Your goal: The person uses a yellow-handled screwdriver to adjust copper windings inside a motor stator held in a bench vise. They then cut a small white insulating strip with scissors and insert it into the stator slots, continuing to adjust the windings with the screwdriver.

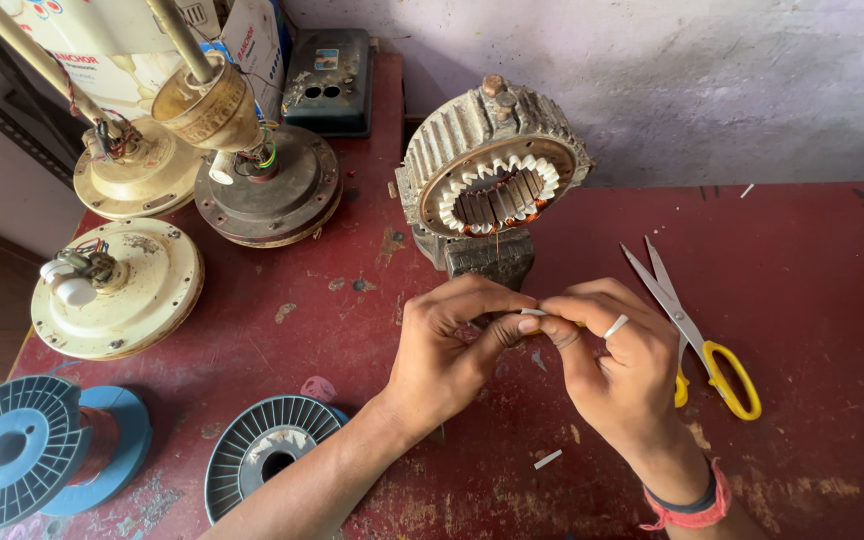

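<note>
My left hand (449, 345) and my right hand (617, 365) meet over the middle of the red table (812, 290), fingertips together. Between them I pinch a small white strip (534, 313): my left thumb and forefinger press on one end, and my right thumb and forefinger close on the other. A second white strip (616, 325) curls out between the fingers of my right hand, tucked there while the rest of those fingers stay bent. My right wrist wears a red band (687, 512).

Just beyond my hands stands a motor core (492, 165), tilted up on a metal block (490, 260), its ring of slots lined with white pieces and a bit of copper wire showing inside. A pair of scissors (687, 330) with yellow handles lies just beside my right hand, blades pointing away from me. A loose white scrap (547, 459) lies on the table near my right forearm.

To my left lie three fan motor housings (117, 290), two cream and one dark. Nearer me are two spools, a blue spool (37, 450) with copper wire and a grey spool (267, 455)
</note>
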